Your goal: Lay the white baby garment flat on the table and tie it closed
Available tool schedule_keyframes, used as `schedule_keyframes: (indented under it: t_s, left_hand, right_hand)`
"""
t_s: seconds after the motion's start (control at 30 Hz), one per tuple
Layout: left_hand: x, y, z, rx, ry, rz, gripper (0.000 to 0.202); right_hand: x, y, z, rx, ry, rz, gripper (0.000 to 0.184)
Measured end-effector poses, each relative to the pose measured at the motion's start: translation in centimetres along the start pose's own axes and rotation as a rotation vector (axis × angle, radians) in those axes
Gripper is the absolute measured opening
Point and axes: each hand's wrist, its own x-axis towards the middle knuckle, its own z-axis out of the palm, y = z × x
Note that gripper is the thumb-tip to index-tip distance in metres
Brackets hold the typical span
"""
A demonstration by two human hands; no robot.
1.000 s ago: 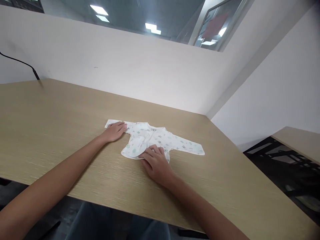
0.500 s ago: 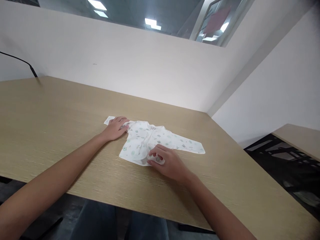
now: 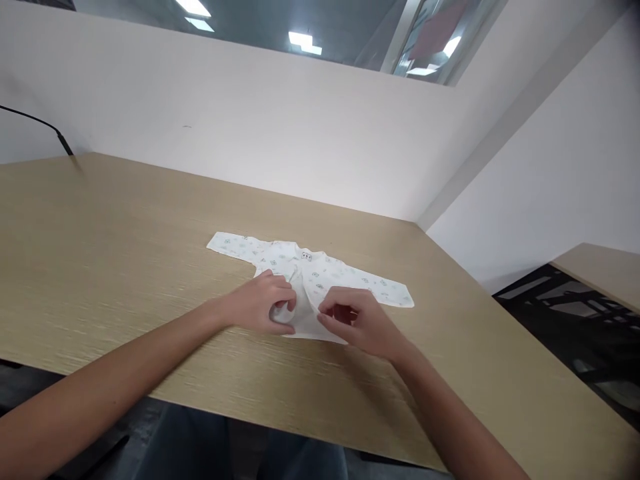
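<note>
A white long-sleeved baby shirt with small green and grey prints lies on the table, sleeves spread to both sides and the front parted. My right hand pinches the edge of the right front panel between thumb and fingertips, and that panel is drawn outward. Across from it, my left hand curls thumb and fingers around the left front panel near the hem. Both hands cover parts of the lower shirt. Between them the plain inner side of the back shows. A small printed label sits at the neckline.
The wood-toned table meets a white wall at the back. A black cable stands at the far left. To the right is a second tabletop with dark framework beneath it. My legs are under the front edge.
My left hand has moved from the left sleeve down to the left front panel. My right hand has shifted rightward with the right panel, parting the front and uncovering the inside back.
</note>
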Motion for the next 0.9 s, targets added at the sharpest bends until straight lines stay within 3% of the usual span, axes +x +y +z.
schedule_keyframes:
  t_s: [0.1,0.17,0.3,0.47,0.63,0.77,0.9]
  left_hand:
    - [0.0,-0.2,0.1,0.021,0.005,-0.009,0.028]
    - [0.0,-0.2,0.0,0.051,0.011,0.007,0.023]
    - [-0.1,0.1,-0.3,0.111,-0.004,0.044,0.011]
    - [-0.1,0.5,-0.6,0.178,-0.01,0.074,0.026]
    - [0.1,0.7,-0.2,0.285,0.012,0.092,0.02]
    - [0.1,0.9,-0.1,0.253,-0.005,0.053,0.021]
    - [-0.1,0.7,-1.0,0.214,-0.048,0.002,0.02]
  right_hand:
    - [-0.4,0.2,-1.8,0.112,-0.276,0.013,0.018]
    - [-0.5,0.8,-2.5,0.146,-0.343,0.052,0.022]
    - [-0.3,2.4,-2.5,0.154,-0.083,0.185,0.029]
    - [0.3,4.8,-2.0,0.014,0.123,0.243,0.03]
    - [0.5,8.4,-3.0,-0.119,0.382,0.37,0.033]
    - [0.1,10.8,-3.8,-0.177,0.483,0.448,0.032]
    - [-0.1,11.9,-3.7,-0.193,0.504,0.498,0.029]
